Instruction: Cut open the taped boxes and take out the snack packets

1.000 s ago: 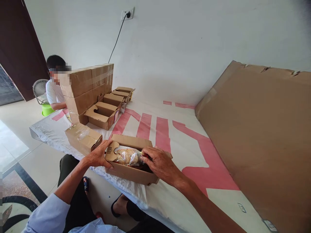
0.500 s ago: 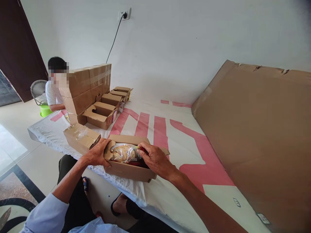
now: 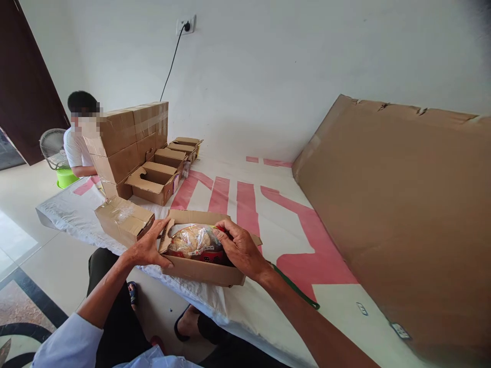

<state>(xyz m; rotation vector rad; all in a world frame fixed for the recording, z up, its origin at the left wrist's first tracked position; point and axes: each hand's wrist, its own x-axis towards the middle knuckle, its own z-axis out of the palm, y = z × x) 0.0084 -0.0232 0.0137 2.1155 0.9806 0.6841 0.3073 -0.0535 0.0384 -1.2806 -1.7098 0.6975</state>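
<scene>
My left hand (image 3: 148, 249) rests on the near left corner of the open carton (image 3: 203, 270), thumb along the front wall, fingers spread up against the left end flap; it grips nothing closed, only steadies the cardboard. My right hand (image 3: 240, 249) lies over the right part of the carton's opening, fingers curled down onto the clear food packet (image 3: 195, 242); fingertips touch the packet's right end, but I cannot tell whether they pinch it or merely press. Packet sits inside the carton, filling most of the opening, pale contents above, red printed band along the near edge. Carton stands on the white sheet with pink stripes (image 3: 249, 204), close to its near edge; a taped shut box (image 3: 123, 220) lies just beside it to the left, near my left fingers but apart. Further back, a row of open boxes (image 3: 153, 181) runs away from me; a stack of sealed boxes (image 3: 126, 140) stands left of that row. Another person (image 3: 79, 148) sits behind the stack. A large cardboard sheet (image 3: 402, 204) leans on the right. A green strap (image 3: 295, 289) lies under my right forearm.
</scene>
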